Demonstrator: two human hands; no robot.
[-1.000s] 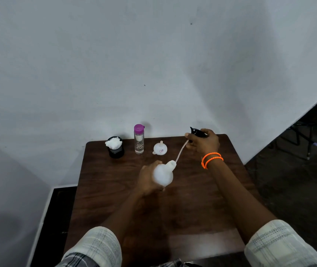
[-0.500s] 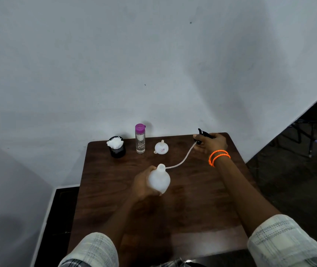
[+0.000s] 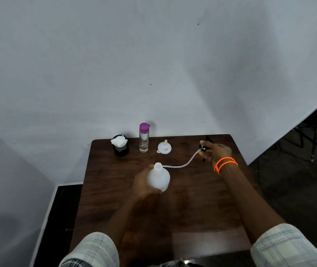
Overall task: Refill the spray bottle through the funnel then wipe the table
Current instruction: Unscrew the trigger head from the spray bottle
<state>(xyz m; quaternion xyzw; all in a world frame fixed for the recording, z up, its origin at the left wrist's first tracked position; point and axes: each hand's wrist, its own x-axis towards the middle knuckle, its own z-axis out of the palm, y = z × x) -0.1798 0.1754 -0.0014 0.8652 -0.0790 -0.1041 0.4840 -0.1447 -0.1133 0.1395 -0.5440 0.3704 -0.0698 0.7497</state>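
My left hand [image 3: 143, 185] grips the round white spray bottle [image 3: 159, 178], upright with its neck uncapped, at the middle of the brown table [image 3: 192, 209]. My right hand [image 3: 214, 152] holds the black spray head [image 3: 204, 148] low at the far right of the table. Its clear dip tube [image 3: 184, 164] curves back to the bottle's neck. A white funnel [image 3: 164, 147] lies mouth down at the back. Left of it stands a clear water bottle [image 3: 144, 138] with a purple cap. A black cup [image 3: 121, 147] holds a crumpled white tissue [image 3: 119, 141].
A white wall rises right behind the table. The floor drops away dark on the left and right, with chair legs [image 3: 308, 139] at the far right. My pale checked sleeves fill the bottom corners.
My right hand has carried the spray head right and down toward the table, drawing the tube out of the bottle. My left hand has set the bottle more upright.
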